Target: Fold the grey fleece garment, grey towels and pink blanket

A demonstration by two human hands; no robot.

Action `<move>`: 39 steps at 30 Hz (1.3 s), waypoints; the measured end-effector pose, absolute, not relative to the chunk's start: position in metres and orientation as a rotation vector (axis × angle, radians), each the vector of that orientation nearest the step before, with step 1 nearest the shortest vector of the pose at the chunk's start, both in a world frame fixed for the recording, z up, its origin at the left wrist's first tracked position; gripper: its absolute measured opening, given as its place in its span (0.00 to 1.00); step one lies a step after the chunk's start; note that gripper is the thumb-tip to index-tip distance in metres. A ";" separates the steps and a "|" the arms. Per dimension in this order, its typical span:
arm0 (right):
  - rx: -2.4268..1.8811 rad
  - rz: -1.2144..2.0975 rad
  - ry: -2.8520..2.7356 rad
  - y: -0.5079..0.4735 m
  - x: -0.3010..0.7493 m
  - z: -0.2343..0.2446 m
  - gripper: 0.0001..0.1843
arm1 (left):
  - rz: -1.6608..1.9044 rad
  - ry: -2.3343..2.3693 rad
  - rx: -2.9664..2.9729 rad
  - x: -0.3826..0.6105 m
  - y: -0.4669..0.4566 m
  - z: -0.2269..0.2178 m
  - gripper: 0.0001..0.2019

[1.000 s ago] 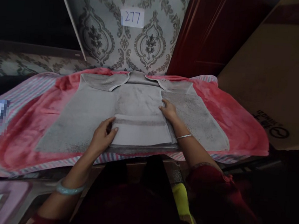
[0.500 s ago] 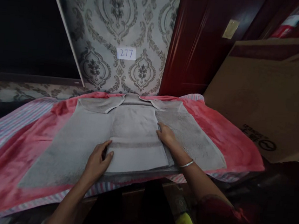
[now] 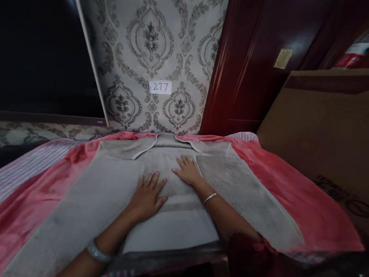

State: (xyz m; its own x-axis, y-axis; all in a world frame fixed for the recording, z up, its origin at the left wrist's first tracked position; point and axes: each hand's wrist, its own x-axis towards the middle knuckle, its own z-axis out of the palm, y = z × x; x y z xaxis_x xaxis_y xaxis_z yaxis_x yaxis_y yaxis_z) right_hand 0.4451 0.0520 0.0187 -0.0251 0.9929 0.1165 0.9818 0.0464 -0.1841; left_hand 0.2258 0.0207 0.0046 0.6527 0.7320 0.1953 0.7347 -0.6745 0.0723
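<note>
A grey towel (image 3: 100,200) lies spread over a pink blanket (image 3: 284,187), with its middle part folded into a lighter grey panel (image 3: 172,229). My left hand (image 3: 148,196) rests flat on that folded panel, fingers stretched out and apart. My right hand (image 3: 186,170) lies flat just beyond it, near the panel's far end, fingers also spread. Neither hand holds anything. A pale bangle is on my left wrist and a thin silver bangle on my right.
A large cardboard box (image 3: 331,139) stands at the right. A dark red wooden door (image 3: 243,74) and patterned wallpaper bearing a paper label "277" (image 3: 160,87) are behind. A dark screen (image 3: 33,45) fills the upper left.
Both hands left the folded panel's side edges and moved onto its top, now lying flat with fingers spread. The view has tilted upward and closer.
</note>
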 end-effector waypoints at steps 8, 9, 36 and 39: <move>-2.259 0.105 -1.827 0.061 0.477 0.004 0.35 | -0.485 -1.236 -2.909 0.219 0.023 -0.010 0.30; -2.273 0.103 -1.818 0.061 0.477 0.004 0.35 | -0.511 -1.242 -2.919 0.219 0.023 -0.009 0.30; -2.125 0.273 -2.128 0.142 0.499 0.034 0.30 | -2.085 -2.268 -3.014 0.198 0.026 0.006 0.33; -2.067 0.246 -2.083 0.132 0.501 0.028 0.23 | -1.960 -2.228 -2.884 0.194 0.011 0.003 0.32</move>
State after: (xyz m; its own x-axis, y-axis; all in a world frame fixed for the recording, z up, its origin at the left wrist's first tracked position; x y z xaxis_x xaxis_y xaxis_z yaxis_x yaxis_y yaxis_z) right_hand 0.5011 0.1320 0.0277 -0.0051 0.9997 0.0223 0.9670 0.0106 -0.2545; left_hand 0.1944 0.0114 0.0027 0.2062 0.9768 0.0576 0.1817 -0.0960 0.9786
